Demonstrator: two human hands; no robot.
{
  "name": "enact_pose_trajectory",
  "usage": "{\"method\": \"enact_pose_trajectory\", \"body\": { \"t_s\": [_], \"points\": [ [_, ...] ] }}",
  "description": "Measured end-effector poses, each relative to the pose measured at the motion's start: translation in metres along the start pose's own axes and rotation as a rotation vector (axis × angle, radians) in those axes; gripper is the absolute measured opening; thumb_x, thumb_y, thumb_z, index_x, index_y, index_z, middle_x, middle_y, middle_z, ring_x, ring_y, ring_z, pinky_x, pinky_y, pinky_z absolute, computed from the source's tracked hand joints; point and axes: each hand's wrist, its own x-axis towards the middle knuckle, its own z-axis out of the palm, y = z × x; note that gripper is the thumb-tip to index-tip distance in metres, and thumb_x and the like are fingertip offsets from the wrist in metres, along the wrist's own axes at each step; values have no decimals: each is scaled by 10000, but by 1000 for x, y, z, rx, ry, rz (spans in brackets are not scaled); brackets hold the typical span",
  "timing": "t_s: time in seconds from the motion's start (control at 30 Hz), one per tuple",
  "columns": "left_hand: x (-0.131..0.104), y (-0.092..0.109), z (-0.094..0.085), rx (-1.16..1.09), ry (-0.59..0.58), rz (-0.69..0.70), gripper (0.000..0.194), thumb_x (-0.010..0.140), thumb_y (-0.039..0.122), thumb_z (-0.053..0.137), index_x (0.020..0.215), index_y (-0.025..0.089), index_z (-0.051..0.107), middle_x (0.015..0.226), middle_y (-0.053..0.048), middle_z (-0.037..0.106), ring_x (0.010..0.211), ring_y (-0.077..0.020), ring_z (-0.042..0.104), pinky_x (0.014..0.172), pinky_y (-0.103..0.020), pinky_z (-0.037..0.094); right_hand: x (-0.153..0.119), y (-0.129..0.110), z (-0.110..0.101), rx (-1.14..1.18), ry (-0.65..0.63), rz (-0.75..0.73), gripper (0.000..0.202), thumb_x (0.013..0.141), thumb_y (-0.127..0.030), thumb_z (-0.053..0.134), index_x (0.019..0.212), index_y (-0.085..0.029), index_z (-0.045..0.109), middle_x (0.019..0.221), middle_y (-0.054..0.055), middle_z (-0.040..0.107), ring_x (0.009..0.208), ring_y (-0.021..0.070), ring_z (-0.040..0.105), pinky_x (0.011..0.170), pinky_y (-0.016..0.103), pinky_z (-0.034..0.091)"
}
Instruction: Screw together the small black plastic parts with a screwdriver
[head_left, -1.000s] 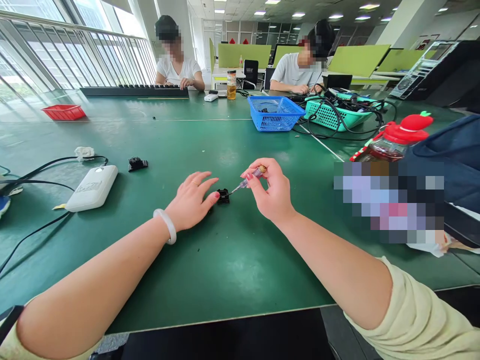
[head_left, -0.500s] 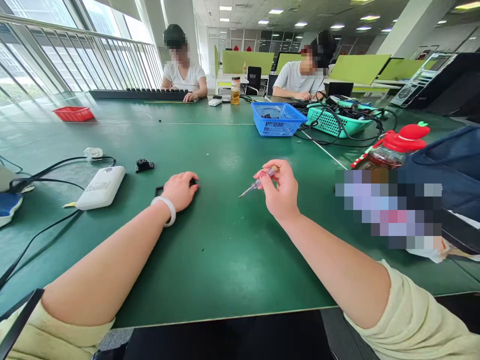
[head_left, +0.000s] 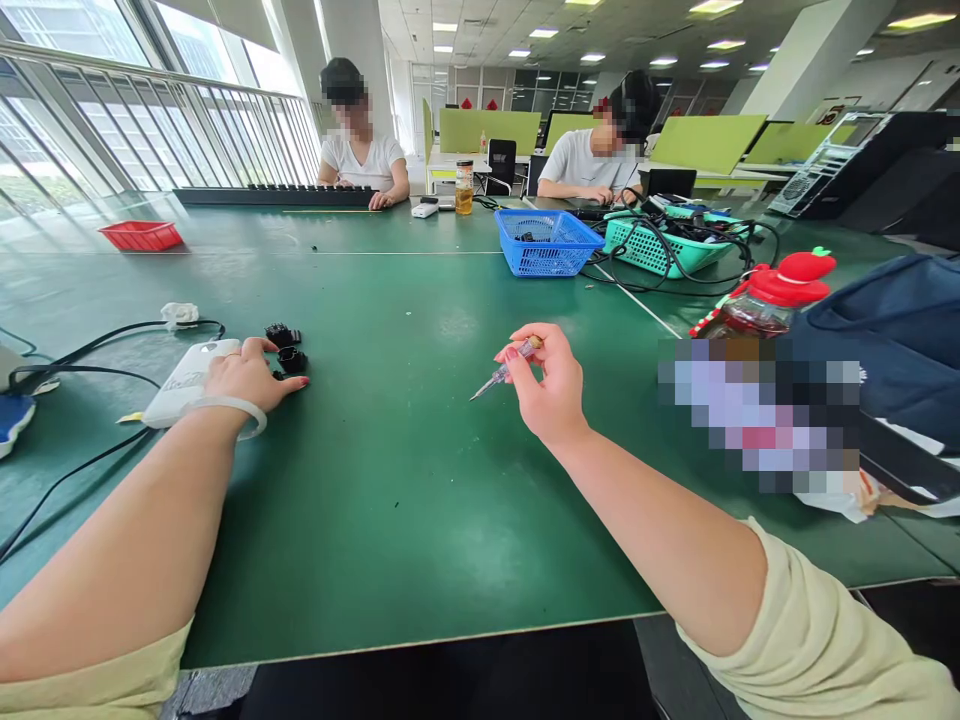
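1. Black parts (head_left: 292,360), at least two of them, are seen on the green table (head_left: 420,560), just right of the white box (head_left: 178,386). A further dark edge shows by the thumb, but what it belongs to cannot be told.
2. The left hand (head_left: 244,378) is laid partly over the white box, with thumb and fingers spread around the nearer part. No firm pinch is shown; whether that part is touched by the fingertips cannot be told.
3. The screwdriver (head_left: 501,376) is gripped in the right hand (head_left: 551,385), well to the right of the white box. Its clear handle is pinched between thumb and fingers, and its blade is pointed down toward the table.
4. By their look, the black parts can be judged light, stiff and probably plastic, so they would be easily nudged or tipped. Thin edges may be fragile; a light pinch across the outer sides would be best.
5. The screwdriver can likewise be judged light and stiff, its smooth handle perhaps a little slippery. It is best held by the handle, with the tip kept free.
6. Black cables (head_left: 94,368) are strung left of the white box; the blue basket (head_left: 550,262) is placed beyond it, far to the right.
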Motion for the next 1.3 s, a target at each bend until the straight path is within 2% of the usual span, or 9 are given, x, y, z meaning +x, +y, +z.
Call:
{"method": "enact_pose_trajectory", "body": {
  "t_s": [0.1,0.33,0.4,0.57,0.73,0.8,1.07,1.23,1.3],
  "points": [
    [-1,3,-4,1,-52,-63,559,881,441,634,1328,150,465,1190,-133,695,1284,-354,546,1086,-463,406,0,0,0,-15,-10,2,193,937,-411,586,1020,-239,556,816,9,693,715,160,666,579,288,528],
    [-6,7,-17,5,-49,-47,414,885,270,663,1273,155,579,1159,-120,721,1172,-322,635,1007,-442,499,0,0,-1,-17,-9,16,183,934,-400,583,1021,-241,555,817,11,696,733,164,673,571,285,528],
    [-8,9,-20,-28,17,-63,389,882,237,659,1259,160,603,1180,-122,719,1163,-334,642,995,-464,514,0,1,0,-16,-10,15,183,932,-399,586,1022,-242,555,817,11,695,740,166,676,572,287,529],
    [-10,15,-20,-231,306,-34,318,902,151,588,1213,192,645,1171,-88,733,1186,-308,644,1027,-490,512,0,0,0,-9,-3,11,200,938,-417,587,1026,-241,552,818,12,689,725,166,668,577,296,533],
    [-3,12,-5,-600,289,-33,372,935,88,443,1247,188,619,1183,-84,733,988,-208,722,919,-399,586,0,0,0,-9,-7,15,215,937,-434,592,1024,-242,547,818,10,684,723,165,664,579,293,531],
    [1,10,0,-655,271,-15,386,944,91,412,1263,190,605,1209,-86,727,936,-189,726,883,-380,597,0,0,0,-7,-9,18,208,936,-425,589,1027,-243,546,820,8,684,735,165,667,579,288,529],
    [5,11,-5,-327,317,132,530,878,45,406,1359,200,564,1293,-70,686,1186,-236,640,1089,-437,466,1,1,0,-17,-14,10,203,939,-419,581,1034,-244,544,818,5,686,749,168,673,624,304,546],
    [5,13,-6,-341,359,128,496,882,87,417,1356,147,553,1338,-140,605,1150,-215,642,1072,-341,479,1,1,0,-23,-20,16,189,941,-403,579,1043,-246,547,828,8,691,752,166,672,622,304,550],
    [4,14,-6,-352,377,103,472,884,107,433,1343,117,544,1293,-158,620,1149,-231,641,1076,-352,476,0,1,0,-22,-22,19,189,941,-400,580,1045,-246,547,829,8,692,747,164,671,612,299,546]
  ]
}}
